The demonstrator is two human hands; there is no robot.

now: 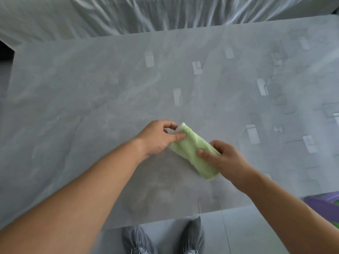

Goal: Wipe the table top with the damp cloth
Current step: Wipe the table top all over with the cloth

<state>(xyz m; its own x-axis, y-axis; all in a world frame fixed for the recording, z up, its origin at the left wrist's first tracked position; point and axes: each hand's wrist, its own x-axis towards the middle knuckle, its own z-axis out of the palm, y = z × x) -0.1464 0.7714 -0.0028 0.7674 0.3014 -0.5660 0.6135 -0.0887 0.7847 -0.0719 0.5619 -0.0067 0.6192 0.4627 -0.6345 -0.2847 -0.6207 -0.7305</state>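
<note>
We are readying the folded damp cloth [195, 152] on the tabletop [91, 92], left hand [157, 139] pinching its far end, right hand [222, 158] pinching the near end; next we judge pressing and sweeping.

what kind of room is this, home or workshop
Probably a home living room, perhaps newly fitted or being cleaned: a glossy grey stone-look table, furniture behind it draped in plastic sheet, a tiled floor, and shoe covers on the feet.
</note>
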